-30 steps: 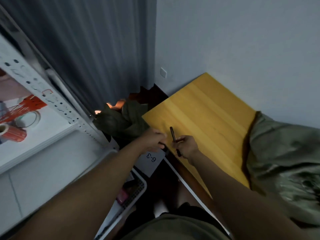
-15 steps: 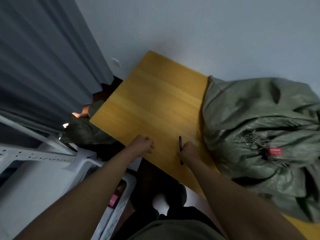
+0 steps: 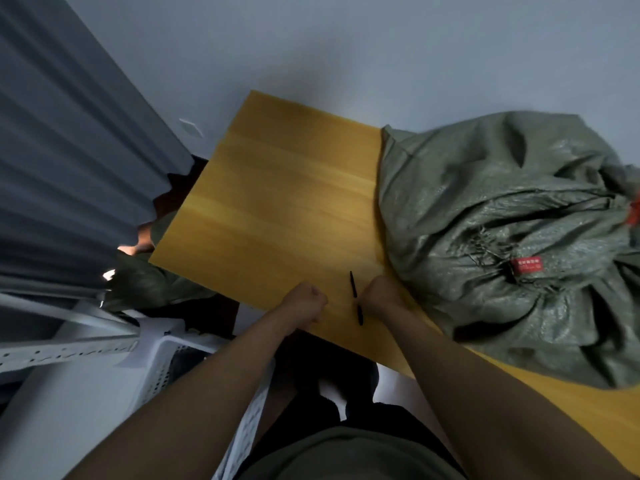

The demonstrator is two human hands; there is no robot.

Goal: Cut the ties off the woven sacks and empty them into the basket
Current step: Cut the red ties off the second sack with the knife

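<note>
On the wooden table (image 3: pixel 277 209), near its front edge: right hand (image 3: pixel 382 294) curled around a thin dark cutting tool (image 3: pixel 356 297), both ends poking out of the fist; left hand (image 3: pixel 304 304) closed in a loose fist just beside it, apparently empty. Just right of the hands, green woven sack (image 3: pixel 502 237) slumped on the tabletop, neck bunched and tied under a red tag (image 3: pixel 527 265). Below left, white perforated basket (image 3: pixel 166 362) beside the table. Likely risks: blade nicking the weave instead of the tie in this dim light, or slipping toward the left hand once steadying the neck; contents missing the basket if tipped from here.
</note>
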